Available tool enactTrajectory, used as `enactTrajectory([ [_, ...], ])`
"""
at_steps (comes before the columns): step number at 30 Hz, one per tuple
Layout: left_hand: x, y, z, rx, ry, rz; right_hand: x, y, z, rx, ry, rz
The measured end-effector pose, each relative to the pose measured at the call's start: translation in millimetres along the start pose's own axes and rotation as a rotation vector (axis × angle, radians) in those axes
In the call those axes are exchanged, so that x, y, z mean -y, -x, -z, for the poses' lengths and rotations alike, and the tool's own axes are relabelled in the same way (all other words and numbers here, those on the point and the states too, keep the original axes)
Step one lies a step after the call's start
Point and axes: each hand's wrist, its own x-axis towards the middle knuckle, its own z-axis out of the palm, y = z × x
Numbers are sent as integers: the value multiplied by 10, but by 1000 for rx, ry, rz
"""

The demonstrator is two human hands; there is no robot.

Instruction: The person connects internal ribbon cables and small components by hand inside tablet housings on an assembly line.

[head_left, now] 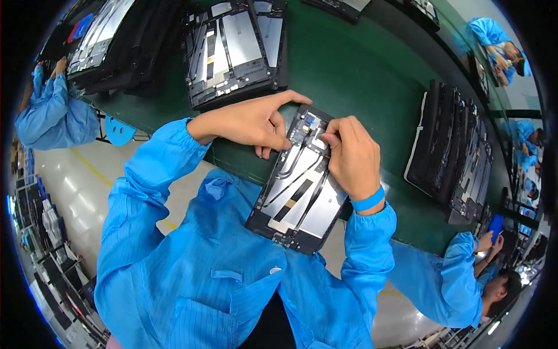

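Observation:
An opened tablet chassis (297, 198), back side up, shows silver shielding and dark flat cables; it leans from the green bench's edge toward my body. My left hand (250, 122) grips its upper left edge, fingers wrapped over the top corner. My right hand (351, 154) rests on its upper right part, with fingertips pinched on a small part near the top connectors. A blue band circles my right wrist (367, 202).
The green bench (360, 81) carries another opened tablet (235, 49) at the back, black trays (116, 41) at the left and a row of stacked tablets (453, 151) at the right. Co-workers in blue coats sit at left (52, 116) and lower right (465, 279).

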Motion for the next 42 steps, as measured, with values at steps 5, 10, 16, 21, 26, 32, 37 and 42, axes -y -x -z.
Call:
enactTrajectory([
  [5, 1, -15, 16, 42, 2, 31, 23, 4, 33, 41, -21, -2],
  [10, -22, -26, 15, 43, -5, 53, 12, 13, 41, 63, -56, -34],
  [16, -39, -30, 28, 61, -11, 59, -2, 5, 55, 45, -95, -30],
  [21, -26, -36, 19, 55, -26, 58, -3, 2, 119, 110, -154, -128],
  [26, -41, -52, 20, 56, -66, 76, -32, -8, 160, 135, -166, -55],
  [32, -32, -61, 28, 96, -34, 66, -24, -15, 202, 192, -199, -53],
  [37, -51, -54, 17, 95, -46, 75, -24, -14, 206, 199, -203, -37],
  [42, -47, -37, -12, 82, -33, 51, -24, -16, 213, 241, -203, -25],
])
